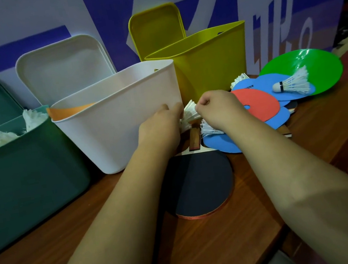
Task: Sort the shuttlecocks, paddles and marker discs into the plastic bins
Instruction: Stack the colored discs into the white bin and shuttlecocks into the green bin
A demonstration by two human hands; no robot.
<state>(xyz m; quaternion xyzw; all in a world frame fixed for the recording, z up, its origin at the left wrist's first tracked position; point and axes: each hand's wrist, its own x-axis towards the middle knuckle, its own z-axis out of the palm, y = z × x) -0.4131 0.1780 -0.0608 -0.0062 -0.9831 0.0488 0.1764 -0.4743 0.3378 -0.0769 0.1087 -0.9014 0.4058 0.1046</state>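
My left hand [163, 124] grips a white shuttlecock [188, 116] in front of the white bin [121, 117]. My right hand [216, 107] has its fingers curled and pinches the same shuttlecock's feather edge. Another shuttlecock [210, 129] lies under my right wrist on a blue disc [222, 145]. A black paddle [201, 184] lies below my hands. Red [257, 103], blue [258, 84] and green [316, 60] discs overlap at the right, with a shuttlecock [292, 83] on top and one [239, 79] behind.
A dark green bin [16, 173] at the left holds several shuttlecocks. The white bin holds an orange disc [68, 110]. A yellow bin [209, 58] stands behind, lids leaning on the wall. The wooden table's edge [340, 147] runs at the right.
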